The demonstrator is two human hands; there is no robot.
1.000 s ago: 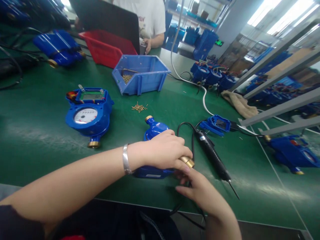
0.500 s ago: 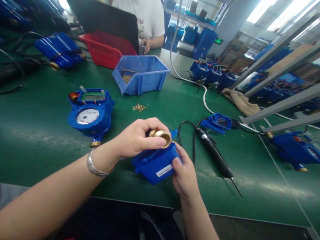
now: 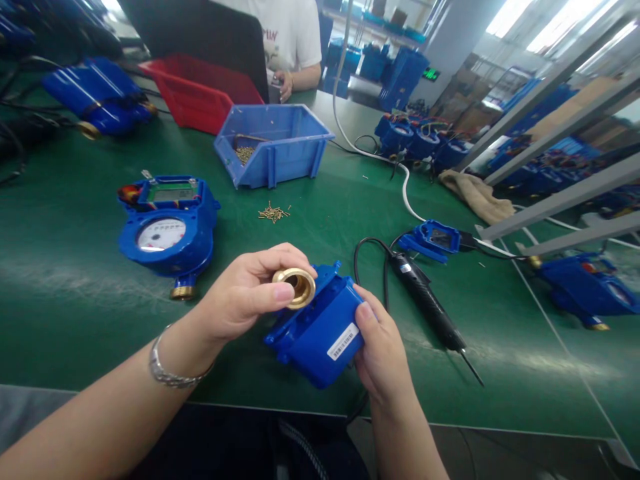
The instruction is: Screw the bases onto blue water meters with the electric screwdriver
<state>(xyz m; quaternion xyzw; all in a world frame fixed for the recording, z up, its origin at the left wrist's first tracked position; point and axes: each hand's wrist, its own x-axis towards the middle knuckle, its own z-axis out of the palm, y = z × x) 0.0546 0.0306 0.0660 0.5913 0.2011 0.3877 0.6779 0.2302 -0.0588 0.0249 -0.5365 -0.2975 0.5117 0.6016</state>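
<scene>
In the head view, my left hand (image 3: 250, 283) is closed around a brass pipe end (image 3: 300, 291), thumb on top, its round opening turned up towards me. Directly beside it is the blue water meter housing (image 3: 315, 340), tilted, with a white barcode label on its side. My right hand (image 3: 383, 347) grips the housing's right end, thumb on the near face. Fingers hide where brass and blue parts meet. Left of my hands, another blue water meter (image 3: 170, 233) stands with its dial and circuit board showing. Beyond my hands lies a pile of small brass screws (image 3: 273, 213).
A black electric screwdriver (image 3: 427, 300) lies to the right, its cable curving behind my hands. A blue bin (image 3: 290, 157) holding screws stands by a red bin (image 3: 193, 97). A small blue housing (image 3: 433, 240) sits near a metal frame (image 3: 565, 200). Someone sits opposite.
Both hands still hold the brass and blue parts. The left hand and brass end have shifted left, uncovering more of the housing, which has turned and come slightly nearer. The view has shifted a little.
</scene>
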